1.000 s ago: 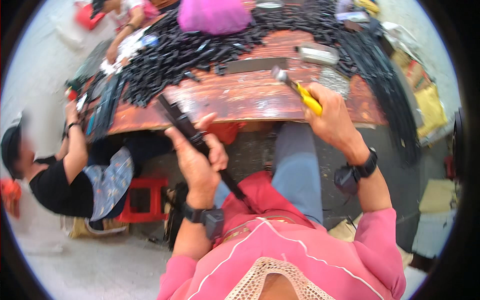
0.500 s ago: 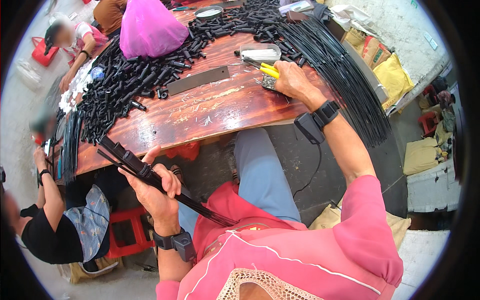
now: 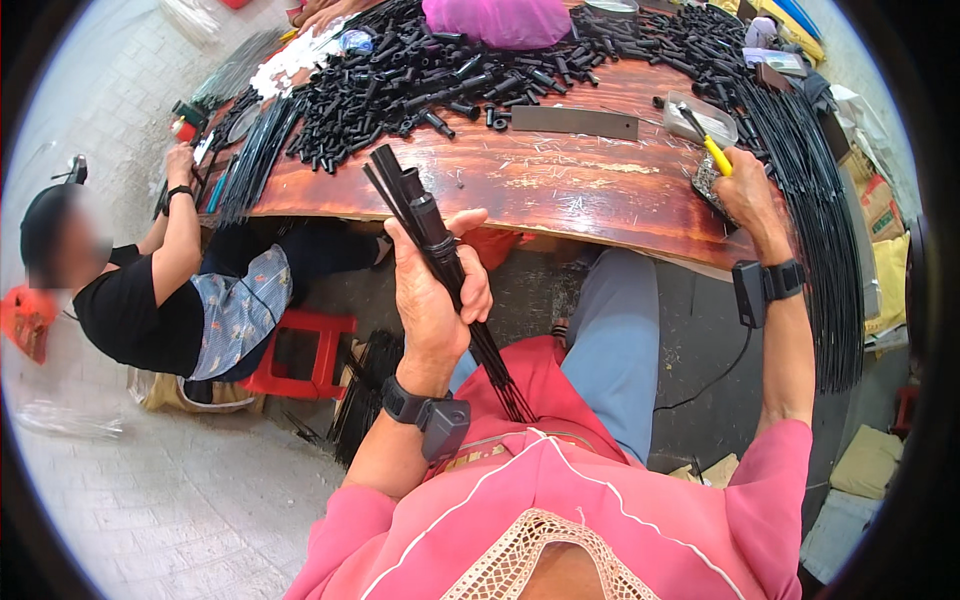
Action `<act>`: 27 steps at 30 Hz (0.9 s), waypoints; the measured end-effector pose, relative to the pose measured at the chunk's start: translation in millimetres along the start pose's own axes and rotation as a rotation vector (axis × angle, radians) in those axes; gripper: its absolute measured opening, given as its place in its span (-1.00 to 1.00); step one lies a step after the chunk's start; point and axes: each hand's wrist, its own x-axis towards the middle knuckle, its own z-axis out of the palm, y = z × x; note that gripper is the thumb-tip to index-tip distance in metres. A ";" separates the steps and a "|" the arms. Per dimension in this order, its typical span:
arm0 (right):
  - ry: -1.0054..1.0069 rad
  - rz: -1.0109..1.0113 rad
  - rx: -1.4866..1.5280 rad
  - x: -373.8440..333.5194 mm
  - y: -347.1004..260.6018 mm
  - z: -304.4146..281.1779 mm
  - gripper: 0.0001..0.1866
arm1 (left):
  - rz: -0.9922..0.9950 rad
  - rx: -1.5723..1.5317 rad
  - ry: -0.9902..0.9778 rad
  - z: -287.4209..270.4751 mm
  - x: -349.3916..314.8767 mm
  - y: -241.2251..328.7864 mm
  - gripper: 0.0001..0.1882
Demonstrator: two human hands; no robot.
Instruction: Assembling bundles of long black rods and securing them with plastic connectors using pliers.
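Observation:
My left hand (image 3: pixel 435 290) is closed around a bundle of thin black rods (image 3: pixel 490 362), with black tubular fittings (image 3: pixel 428 215) at its upper end. The bundle leans over my lap, its top near the table's front edge. At the right of the table, my right hand (image 3: pixel 748 195) is closed on yellow-handled pliers (image 3: pixel 716 155). Their dark jaws point toward a clear plastic box (image 3: pixel 722 122) of thin white sticks. Just beside my right hand sits a small dark tray (image 3: pixel 708 185) of tiny metallic-looking pieces, partly hidden.
Black tubular fittings (image 3: pixel 380 100) are heaped across the wooden table (image 3: pixel 480 205), with a flat grey metal strip (image 3: pixel 575 122) before them. Long black rods (image 3: pixel 825 230) hang over the right edge. A co-worker (image 3: pixel 150 270) sits at left near a red stool (image 3: pixel 305 350).
The view has swung left, shifting the table rightward in it. My left hand holds the rod bundle more upright. The pliers in my right hand now point more away from me.

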 end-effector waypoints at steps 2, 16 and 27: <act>0.008 0.034 0.054 0.1 -5.6 -6.7 -0.77 | 0.009 0.015 0.009 0.0 -0.3 0.0 -0.03; -0.331 0.086 1.608 -99.4 -212.7 -8.3 -0.74 | 0.102 0.032 -0.055 4.8 -12.2 4.1 0.01; -0.413 0.107 1.888 -117.5 -254.7 2.0 -0.79 | 0.207 0.068 -0.054 -1.5 -32.0 9.9 -0.41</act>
